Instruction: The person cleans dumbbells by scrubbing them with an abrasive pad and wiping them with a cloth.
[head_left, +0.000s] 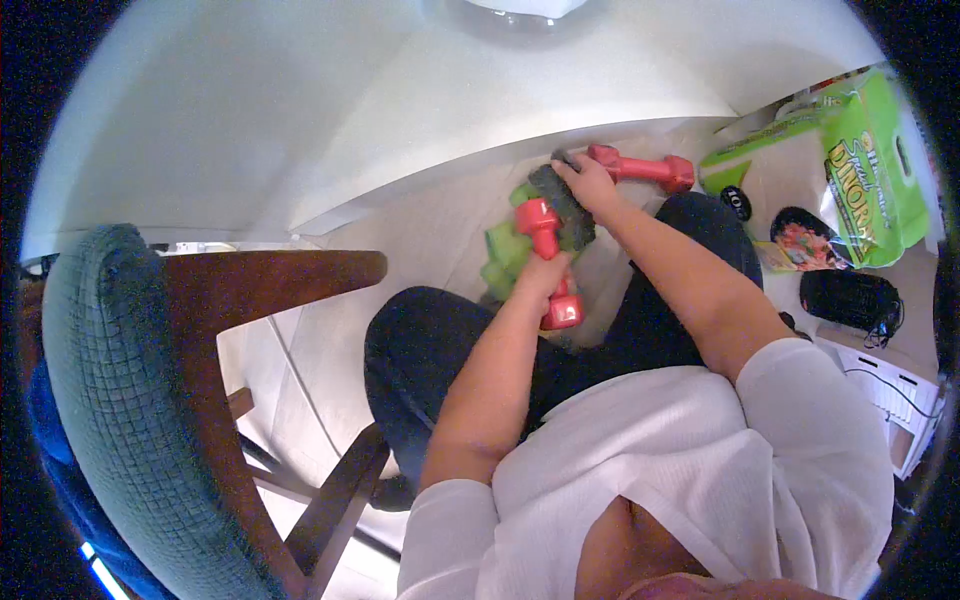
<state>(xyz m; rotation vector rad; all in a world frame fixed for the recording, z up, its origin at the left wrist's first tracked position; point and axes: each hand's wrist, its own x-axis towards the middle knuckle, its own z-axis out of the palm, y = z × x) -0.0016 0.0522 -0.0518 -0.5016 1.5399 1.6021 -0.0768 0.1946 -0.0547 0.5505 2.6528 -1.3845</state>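
My left hand [542, 276] is closed around the handle of a red dumbbell [540, 218], its two ends showing above and below the fingers. Just beyond it, my right hand [588, 185] grips a dark grey, fuzzy-looking piece [562, 205], perhaps a cloth or pad, beside the dumbbell's upper end. Under both hands a green item [505, 250] lies on the floor, blurred and partly covered. A second red dumbbell [645, 170] rests on the floor right of my right hand, near the white panel.
A wooden chair [270, 285] with a green padded back [125, 400] stands at left. The white panel [350, 120] curves across the front. At right are a green-and-white food bag [880, 170], a black object with a cord [850, 305] and a white basket [880, 375].
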